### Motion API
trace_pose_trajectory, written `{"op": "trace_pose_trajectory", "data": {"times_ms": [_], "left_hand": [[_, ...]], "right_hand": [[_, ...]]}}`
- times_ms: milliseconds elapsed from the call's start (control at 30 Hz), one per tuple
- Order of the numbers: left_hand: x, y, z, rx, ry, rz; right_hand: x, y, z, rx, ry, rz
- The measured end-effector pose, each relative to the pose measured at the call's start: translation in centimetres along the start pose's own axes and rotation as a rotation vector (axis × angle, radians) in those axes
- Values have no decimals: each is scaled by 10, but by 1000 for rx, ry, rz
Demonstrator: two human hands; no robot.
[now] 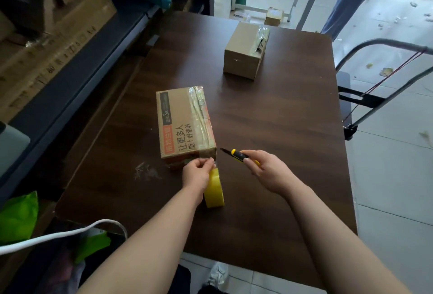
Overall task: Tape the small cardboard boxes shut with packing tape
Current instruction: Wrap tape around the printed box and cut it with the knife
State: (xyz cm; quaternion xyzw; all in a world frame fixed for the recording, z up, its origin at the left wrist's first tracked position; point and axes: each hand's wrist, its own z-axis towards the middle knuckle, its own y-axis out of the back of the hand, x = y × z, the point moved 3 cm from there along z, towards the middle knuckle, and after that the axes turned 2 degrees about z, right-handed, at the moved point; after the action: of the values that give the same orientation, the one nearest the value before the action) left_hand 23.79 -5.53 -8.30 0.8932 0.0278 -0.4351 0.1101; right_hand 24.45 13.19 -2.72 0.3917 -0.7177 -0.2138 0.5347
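Brown table (281, 129): two boxes (185, 122) (243, 52), one tape roll (214, 190), one likely utility knife (239, 154).

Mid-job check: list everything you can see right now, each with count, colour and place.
printed box: one, brown, clear tape along its top, near middle of the table
plain box: one, brown, taped, far side of the table
tape roll: one, yellow, on edge by the printed box's near corner
utility knife: one, yellow and black, blade out toward the printed box
table: one, dark brown wood
large cartons: several, brown, on the shelving at left
floor box: one, brown, beyond the table
hand truck: one, grey and black frame, right of the table
cable: one, white, lower left
left hand: pinches tape drawn from the tape roll
right hand: grips the utility knife
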Motion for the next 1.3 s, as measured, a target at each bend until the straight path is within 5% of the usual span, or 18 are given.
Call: {"op": "trace_pose_trajectory", "data": {"times_ms": [233, 633, 933, 1133, 1300], "left_hand": [[-5, 3, 0, 0, -27, 114], [-17, 18, 15, 3, -17, 375], [-14, 25, 25, -42, 98, 534], [-14, 31, 17, -46, 92, 506], [-18, 47, -3, 26, -65, 466]], "right_hand": [[40, 1, 18, 76, 76, -361], [8, 0, 25, 188, -147, -446], [-41, -53, 19, 30, -388, -165], [27, -45, 45, -194, -51, 274], [62, -48, 62, -74, -83, 388]]}}
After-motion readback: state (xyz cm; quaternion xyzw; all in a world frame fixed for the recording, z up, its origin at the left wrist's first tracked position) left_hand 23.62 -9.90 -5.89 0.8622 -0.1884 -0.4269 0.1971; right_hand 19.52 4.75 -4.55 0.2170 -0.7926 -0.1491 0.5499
